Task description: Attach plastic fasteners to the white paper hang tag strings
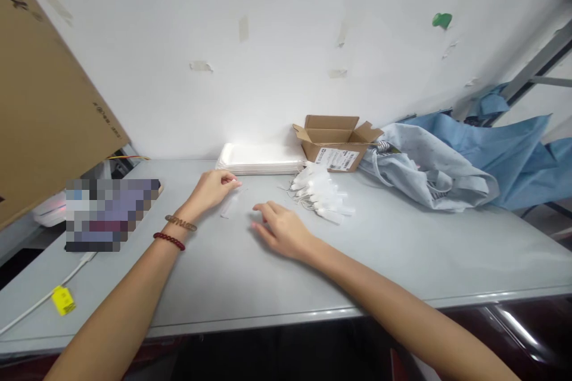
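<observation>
Forearms point(127, 294): nearest the camera, both reaching over the grey tabletop point(223, 292).
Left hand point(213, 189): fingertips drawn together beside the clear strip point(226, 209); whether they pinch it, cannot tell.
Clear strip: between the hands, low against the tabletop; thin and faint.
Right hand point(282, 230): fingers loosely parted, nothing visible in them.
White pile point(322, 193): just beyond the right hand, strings loose.
Risk, strings: could snag or tangle if one piece is pulled from the overlapping heap.
Risk, strip: might slip or crease under a hasty grasp, being so slight.
</observation>
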`<state>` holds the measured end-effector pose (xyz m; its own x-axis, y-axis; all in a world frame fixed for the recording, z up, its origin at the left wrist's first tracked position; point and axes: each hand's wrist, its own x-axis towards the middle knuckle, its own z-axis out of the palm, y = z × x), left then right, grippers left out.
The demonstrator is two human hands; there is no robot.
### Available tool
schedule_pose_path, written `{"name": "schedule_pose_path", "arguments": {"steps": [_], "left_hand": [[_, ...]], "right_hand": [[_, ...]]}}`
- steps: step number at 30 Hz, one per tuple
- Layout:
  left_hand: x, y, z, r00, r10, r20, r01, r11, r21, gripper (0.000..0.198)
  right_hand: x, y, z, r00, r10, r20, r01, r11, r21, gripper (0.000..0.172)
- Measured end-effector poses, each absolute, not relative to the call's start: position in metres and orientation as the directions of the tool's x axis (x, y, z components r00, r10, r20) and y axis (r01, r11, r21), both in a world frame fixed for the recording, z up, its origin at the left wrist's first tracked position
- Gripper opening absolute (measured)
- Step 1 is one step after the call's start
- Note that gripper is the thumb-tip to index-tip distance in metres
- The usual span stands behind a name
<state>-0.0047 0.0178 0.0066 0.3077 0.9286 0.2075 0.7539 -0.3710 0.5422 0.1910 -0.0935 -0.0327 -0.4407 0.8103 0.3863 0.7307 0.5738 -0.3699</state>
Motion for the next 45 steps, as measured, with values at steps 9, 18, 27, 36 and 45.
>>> {"name": "schedule_pose_path", "arguments": {"steps": [9,18,27,36,45], "left_hand": [[-0.016,0.003,0.022,0.31,0.935,-0.173,0.787,-0.15,0.599,0.029],[0.009,-0.011,0.009,0.293,0.951,-0.096,0.716,-0.152,0.681,0.026],[0.037,-0.029,0.009,0.351,0.936,0.013,0.242,-0.104,0.965,0.03],[0.04,-0.031,0.002,0.45,0.893,0.008,0.068,-0.042,0.997,0.024],[0.036,-0.027,-0.002,0.495,0.869,0.008,0.031,-0.027,0.999,0.025]], "right_hand": [[0.185,-0.088,-0.038,-0.427,0.863,0.268,0.653,0.5,-0.569,0.037],[0.19,-0.083,-0.039,-0.303,0.924,0.232,0.468,0.357,-0.809,0.028],[0.196,-0.08,-0.032,-0.057,0.964,0.26,0.121,0.265,-0.956,0.029],[0.199,-0.084,-0.027,-0.085,0.894,0.44,0.206,0.447,-0.87,0.032],[0.203,-0.085,-0.025,-0.09,0.871,0.482,0.395,0.476,-0.786,0.032]]}}
